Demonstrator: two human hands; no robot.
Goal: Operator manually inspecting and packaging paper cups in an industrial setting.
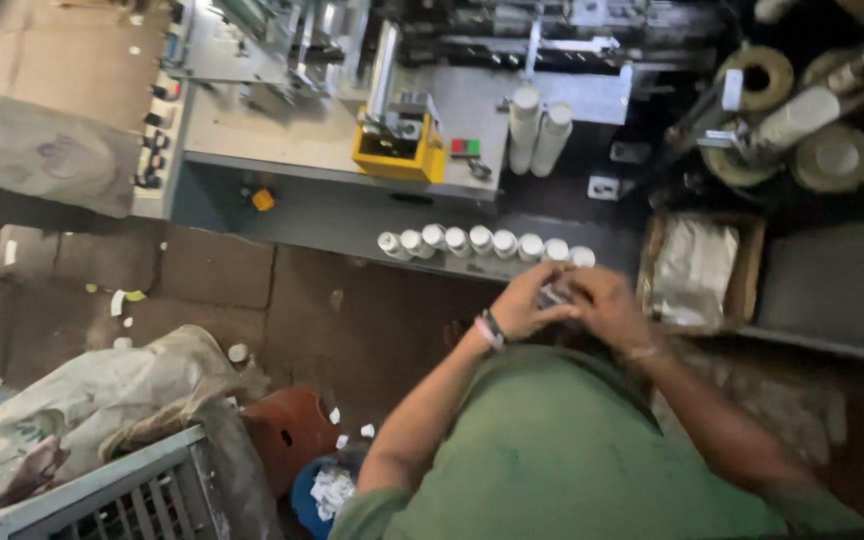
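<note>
Small pale object, clasped, partly hidden

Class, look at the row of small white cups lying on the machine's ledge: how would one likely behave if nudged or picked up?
The cups look like thin paper, so probably light and easily crushed. Lying on their sides on the ledge, each is round and may roll if nudged, likely in a curve if tapered. Packed in a row, pushing one would probably shift its neighbours.

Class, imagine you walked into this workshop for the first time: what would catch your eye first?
Probably the left hand and right hand closed together around something small at centre. Just beyond them a row of white cups lines the machine's ledge, and a bright yellow block stands out on the grey machine top.
</note>
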